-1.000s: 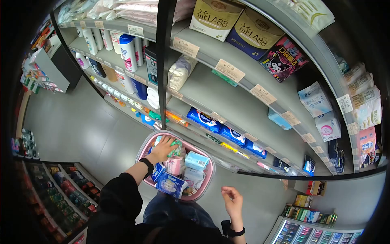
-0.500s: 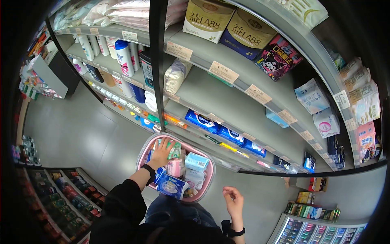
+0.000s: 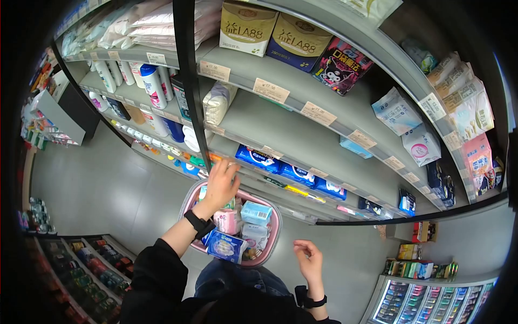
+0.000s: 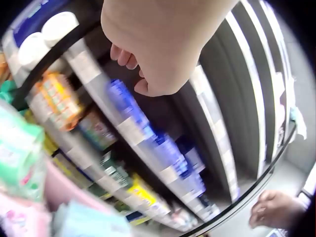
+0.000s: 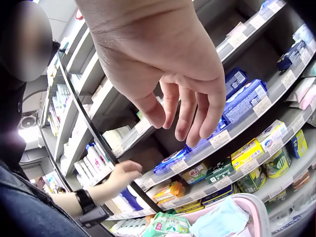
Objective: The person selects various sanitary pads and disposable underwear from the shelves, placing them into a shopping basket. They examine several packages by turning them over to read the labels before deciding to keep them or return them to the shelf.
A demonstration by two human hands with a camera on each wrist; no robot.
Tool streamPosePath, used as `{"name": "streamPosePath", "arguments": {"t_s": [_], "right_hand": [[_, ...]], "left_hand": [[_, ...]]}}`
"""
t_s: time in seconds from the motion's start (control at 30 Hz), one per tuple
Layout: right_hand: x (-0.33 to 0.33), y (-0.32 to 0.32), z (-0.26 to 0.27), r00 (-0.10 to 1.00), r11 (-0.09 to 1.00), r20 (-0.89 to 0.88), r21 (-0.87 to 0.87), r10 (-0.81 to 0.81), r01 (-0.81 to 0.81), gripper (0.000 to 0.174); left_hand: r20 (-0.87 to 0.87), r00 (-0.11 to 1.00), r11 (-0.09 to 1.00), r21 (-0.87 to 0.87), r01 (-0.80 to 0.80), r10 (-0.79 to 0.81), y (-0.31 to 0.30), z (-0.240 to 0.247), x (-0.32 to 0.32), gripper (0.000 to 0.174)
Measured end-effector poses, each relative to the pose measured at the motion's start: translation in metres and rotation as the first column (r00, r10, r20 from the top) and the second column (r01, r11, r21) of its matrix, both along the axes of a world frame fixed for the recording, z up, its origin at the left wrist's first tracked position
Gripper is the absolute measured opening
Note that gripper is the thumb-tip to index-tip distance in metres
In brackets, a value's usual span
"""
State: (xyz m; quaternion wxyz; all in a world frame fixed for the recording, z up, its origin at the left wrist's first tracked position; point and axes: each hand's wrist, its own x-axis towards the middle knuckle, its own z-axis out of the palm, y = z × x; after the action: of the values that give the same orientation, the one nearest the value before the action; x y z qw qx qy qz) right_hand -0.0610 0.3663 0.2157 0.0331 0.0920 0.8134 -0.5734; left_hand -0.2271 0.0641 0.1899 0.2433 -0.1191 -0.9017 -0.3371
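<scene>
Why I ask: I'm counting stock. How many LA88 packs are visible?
2, side by side near the head view's top: a gold-white pack, then right of it a gold-blue pack. More may hide behind.

Blk slvs (image 3: 155, 264), wristbands (image 3: 194, 220), blue jeans (image 3: 229, 279)

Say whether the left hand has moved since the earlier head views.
Yes: judged against the shelf, the left hand has moved from the green pack in the pink basket toward its blue packs.
</scene>
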Motion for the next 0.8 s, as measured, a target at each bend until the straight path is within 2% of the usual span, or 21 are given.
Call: {"name": "streamPosePath", "arguments": {"t_s": [0.13, 0.17, 0.23, 0.37, 0.43, 0.5, 0.63, 0.7, 0.77, 0.8], "right_hand": [[0.003, 0.007, 0.004, 1.000, 1.000, -0.001, -0.006, -0.023, 0.023, 0.014], [0.003, 0.008, 0.005, 1.000, 1.000, 0.008, -0.011, -0.021, 0.021, 0.015], [0.006, 0.008, 0.009, 1.000, 1.000, 0.005, -0.002, -0.026, 0.026, 0.015], [0.011, 0.016, 0.007, 0.999, 0.999, 0.013, 0.010, -0.042, 0.042, 0.014], [0.015, 0.021, 0.000, 0.997, 0.997, -0.014, -0.021, -0.074, 0.074, 0.015], [0.015, 0.026, -0.006, 0.994, 0.993, -0.037, -0.053, -0.103, 0.101, 0.015], [0.017, 0.033, -0.008, 0.982, 0.982, -0.063, -0.079, -0.176, 0.171, 0.014], [0.013, 0.037, -0.004, 0.971, 0.975, -0.096, -0.069, -0.218, 0.212, 0.012], [0.015, 0.043, 0.003, 0.947, 0.945, -0.042, -0.100, -0.317, 0.312, 0.005], [0.014, 0.043, 0.003, 0.931, 0.928, -0.063, -0.124, -0.360, 0.351, 0.003]], "left_hand": [[-0.289, 0.950, 0.977, -0.137, -0.163, 0.118, 0.000, 0.088, -0.037, 0.030], [-0.296, 0.948, 0.977, -0.137, -0.161, 0.114, -0.002, 0.104, -0.047, 0.030], [-0.383, 0.907, 0.921, -0.260, -0.289, 0.177, -0.003, 0.127, -0.065, 0.033], [-0.337, 0.925, 0.921, -0.276, -0.275, 0.175, -0.004, 0.138, -0.078, 0.036], [-0.341, 0.933, 0.943, -0.257, -0.210, 0.114, -0.004, 0.138, -0.067, 0.039], [-0.339, 0.936, 0.965, -0.200, -0.167, 0.092, -0.001, 0.122, -0.051, 0.036], [-0.170, 0.981, 0.993, 0.089, -0.077, 0.091, 0.002, 0.069, 0.003, 0.020], [-0.017, 0.992, 0.920, 0.376, -0.107, 0.123, 0.002, 0.030, 0.040, 0.010], [0.196, 0.968, 0.840, 0.489, -0.236, 0.158, -0.002, 0.003, 0.082, 0.003], [0.240, 0.960, 0.795, 0.549, -0.259, 0.147, -0.003, -0.003, 0.100, 0.002]]}}
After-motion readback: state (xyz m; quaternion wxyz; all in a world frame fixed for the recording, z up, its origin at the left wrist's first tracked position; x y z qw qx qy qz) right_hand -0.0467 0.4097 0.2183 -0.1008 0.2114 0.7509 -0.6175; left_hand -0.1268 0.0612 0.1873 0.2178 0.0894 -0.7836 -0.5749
